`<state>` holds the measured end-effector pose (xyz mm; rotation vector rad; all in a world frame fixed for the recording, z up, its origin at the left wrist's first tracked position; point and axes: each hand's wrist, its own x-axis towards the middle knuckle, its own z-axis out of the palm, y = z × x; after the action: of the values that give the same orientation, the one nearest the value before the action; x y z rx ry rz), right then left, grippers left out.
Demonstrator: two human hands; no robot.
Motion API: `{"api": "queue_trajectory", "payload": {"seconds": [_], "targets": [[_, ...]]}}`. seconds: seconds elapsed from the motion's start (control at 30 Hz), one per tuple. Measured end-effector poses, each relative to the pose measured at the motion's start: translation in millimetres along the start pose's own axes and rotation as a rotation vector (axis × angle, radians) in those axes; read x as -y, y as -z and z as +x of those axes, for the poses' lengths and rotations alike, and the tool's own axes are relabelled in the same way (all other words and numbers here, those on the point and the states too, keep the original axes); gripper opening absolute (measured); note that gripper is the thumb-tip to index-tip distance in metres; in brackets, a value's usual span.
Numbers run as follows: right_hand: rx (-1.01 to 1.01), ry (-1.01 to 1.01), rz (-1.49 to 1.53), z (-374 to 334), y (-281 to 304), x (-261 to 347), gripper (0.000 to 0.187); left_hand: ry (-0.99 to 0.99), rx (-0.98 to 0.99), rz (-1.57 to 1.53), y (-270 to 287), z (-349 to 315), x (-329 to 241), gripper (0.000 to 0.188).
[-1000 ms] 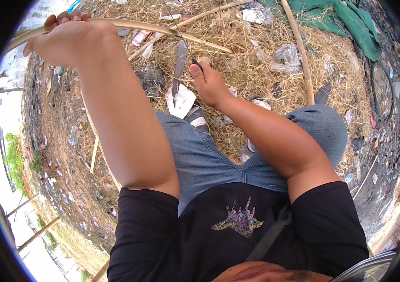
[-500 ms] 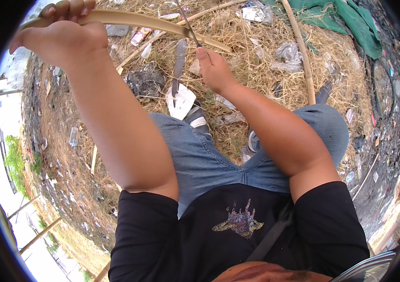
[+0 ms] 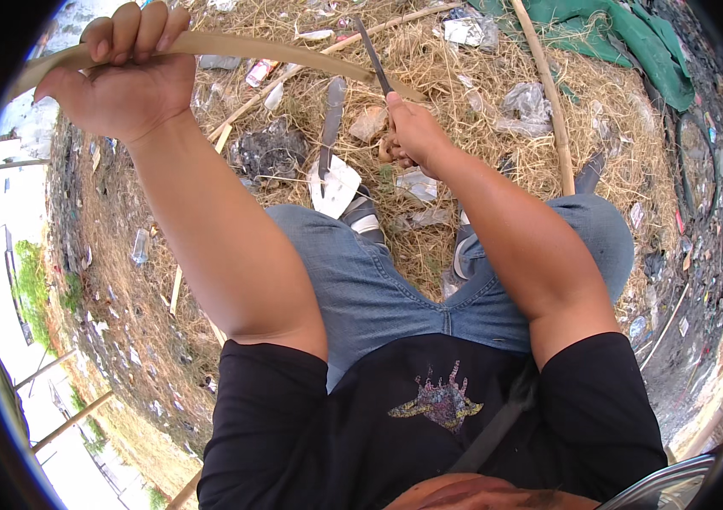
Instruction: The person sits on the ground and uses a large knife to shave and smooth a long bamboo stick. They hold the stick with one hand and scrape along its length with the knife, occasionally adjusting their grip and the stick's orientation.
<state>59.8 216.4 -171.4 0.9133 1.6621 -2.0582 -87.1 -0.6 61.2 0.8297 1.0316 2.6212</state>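
My left hand [image 3: 136, 89], raised at the upper left, has its fingers wrapped round a long, flat, pale strip that looks like split bamboo [image 3: 268, 53]. The strip arches to the right and tapers toward my right hand [image 3: 419, 134], which is closed round the grip of a narrow dark knife [image 3: 372, 56]. The knife's blade points up and crosses the strip near its right end; whether the edge touches is hard to tell. Most of the knife's handle is hidden in my fist. Below the strip, a second, broader dark blade [image 3: 333, 115] lies with its narrow end on white paper [image 3: 338, 189].
Dry straw and litter cover the ground. A bamboo pole [image 3: 549, 98] lies right of my right hand, near a green cloth [image 3: 617, 34]. A blackened lump [image 3: 272, 151], a brownish stone [image 3: 368, 124] and a clear plastic bag [image 3: 525, 109] lie around my feet.
The knife and my right hand have shifted right and slightly down, toward the strip's right end. My left hand still grips the strip and has turned a little.
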Motion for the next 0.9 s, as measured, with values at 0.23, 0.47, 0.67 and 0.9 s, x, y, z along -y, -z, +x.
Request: {"api": "queue_trajectory", "payload": {"seconds": [0.23, 0.47, 0.67, 0.9], "targets": [[-0.253, 0.618, -0.315, 39, -14, -57, 0.054, -0.151, -0.209, 0.214, -14, -1, 13, 0.064], [-0.187, 0.406, -0.203, 15, -16, -37, 0.054, -0.064, -0.113, 0.136, -17, 5, 11, 0.062], [-0.226, -0.008, -0.291, 28, 4, -57, 0.053, -0.090, -0.168, 0.119, -26, 2, 16, 0.051], [-0.233, -0.045, -0.145, 25, -4, -49, 0.064, -0.189, -0.095, 0.220, -35, -8, -20, 0.031]]}}
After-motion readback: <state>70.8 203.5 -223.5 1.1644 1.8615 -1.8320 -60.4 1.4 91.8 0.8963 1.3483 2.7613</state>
